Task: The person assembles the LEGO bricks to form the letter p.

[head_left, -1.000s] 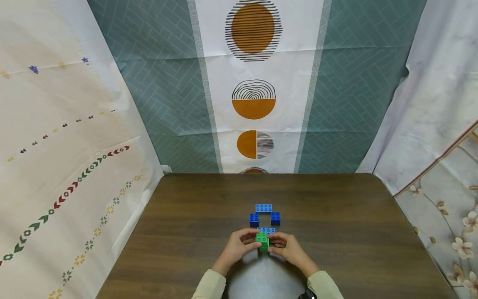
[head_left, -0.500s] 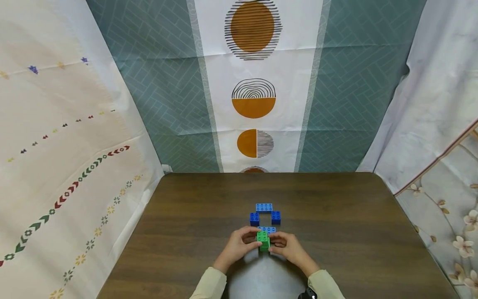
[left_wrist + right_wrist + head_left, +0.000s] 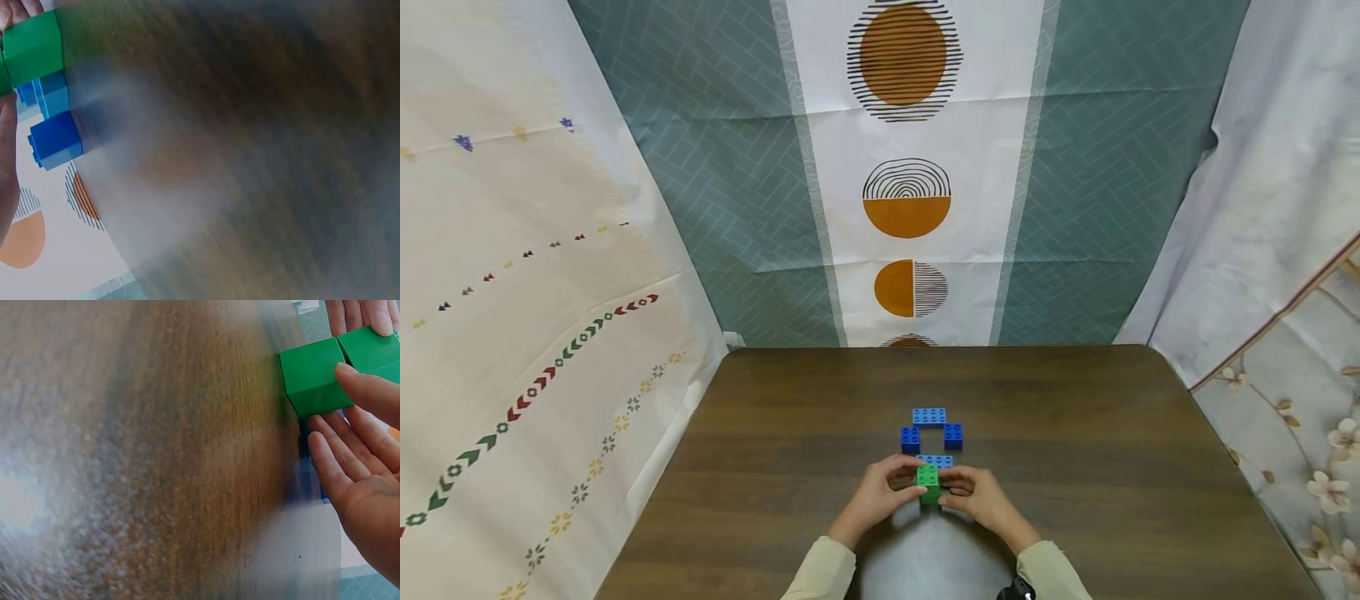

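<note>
Two green toy building bricks stand stacked at the near side of the table in the head view. The left hand (image 3: 880, 493) pinches the upper green brick (image 3: 927, 474) between thumb and fingers. From the other side, the right hand (image 3: 979, 498) grips the lower green brick (image 3: 930, 497). In the right wrist view, the right thumb lies near the thin seam between the upper brick (image 3: 372, 353) and lower brick (image 3: 315, 378). Just beyond them lies a light blue brick (image 3: 942, 459), partly hidden by the hands and the green stack.
Beyond the hands, a dark blue brick stands on the left (image 3: 910, 439), another dark blue brick (image 3: 953, 436) on the right, and a light blue brick (image 3: 929, 416) farthest back. Together with the near light blue one they outline a small square on the wooden table (image 3: 775, 467).
The upper green brick has shifted slightly to the right and now lines up more closely over the lower one. Both hands keep their hold; the blue bricks stay put.
</note>
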`<state>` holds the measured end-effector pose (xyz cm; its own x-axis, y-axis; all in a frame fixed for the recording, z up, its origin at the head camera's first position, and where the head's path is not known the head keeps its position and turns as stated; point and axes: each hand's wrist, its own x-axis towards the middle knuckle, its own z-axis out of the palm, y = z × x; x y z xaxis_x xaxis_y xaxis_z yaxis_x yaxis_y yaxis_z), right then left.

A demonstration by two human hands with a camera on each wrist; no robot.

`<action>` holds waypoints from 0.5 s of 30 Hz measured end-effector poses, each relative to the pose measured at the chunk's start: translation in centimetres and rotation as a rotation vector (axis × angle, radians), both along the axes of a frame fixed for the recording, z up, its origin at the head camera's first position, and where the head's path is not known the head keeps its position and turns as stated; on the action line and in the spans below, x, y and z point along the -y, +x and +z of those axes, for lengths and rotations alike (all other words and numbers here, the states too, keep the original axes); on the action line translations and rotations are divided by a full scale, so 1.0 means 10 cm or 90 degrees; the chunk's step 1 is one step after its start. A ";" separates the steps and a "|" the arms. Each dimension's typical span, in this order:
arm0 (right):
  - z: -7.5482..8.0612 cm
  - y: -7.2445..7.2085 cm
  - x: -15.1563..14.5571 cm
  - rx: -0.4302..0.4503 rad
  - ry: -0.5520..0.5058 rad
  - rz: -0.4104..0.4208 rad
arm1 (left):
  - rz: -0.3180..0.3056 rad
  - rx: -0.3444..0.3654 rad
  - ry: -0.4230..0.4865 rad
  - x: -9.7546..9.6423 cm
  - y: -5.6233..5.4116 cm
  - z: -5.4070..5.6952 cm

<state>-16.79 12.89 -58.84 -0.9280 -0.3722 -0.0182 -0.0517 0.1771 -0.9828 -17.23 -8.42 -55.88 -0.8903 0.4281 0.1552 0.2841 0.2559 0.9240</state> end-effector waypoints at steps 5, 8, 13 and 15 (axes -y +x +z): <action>0.00 0.00 0.00 0.004 0.001 -0.004 | -0.004 -0.005 -0.019 0.01 -0.03 -0.06; -0.01 0.00 0.01 0.005 0.006 -0.006 | -0.005 0.005 -0.026 0.03 -0.05 -0.08; 0.00 0.00 0.02 0.006 0.015 -0.012 | -0.012 -0.006 -0.050 0.02 -0.05 -0.07; 0.01 0.01 0.02 0.008 0.016 -0.016 | -0.013 -0.014 -0.064 0.02 -0.05 -0.07</action>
<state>-16.73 12.70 -58.75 -0.9369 -0.3475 -0.0386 -0.0351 0.2032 -0.9785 -17.72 -8.63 -56.55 -0.8781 0.4604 0.1303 0.3104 0.3410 0.8873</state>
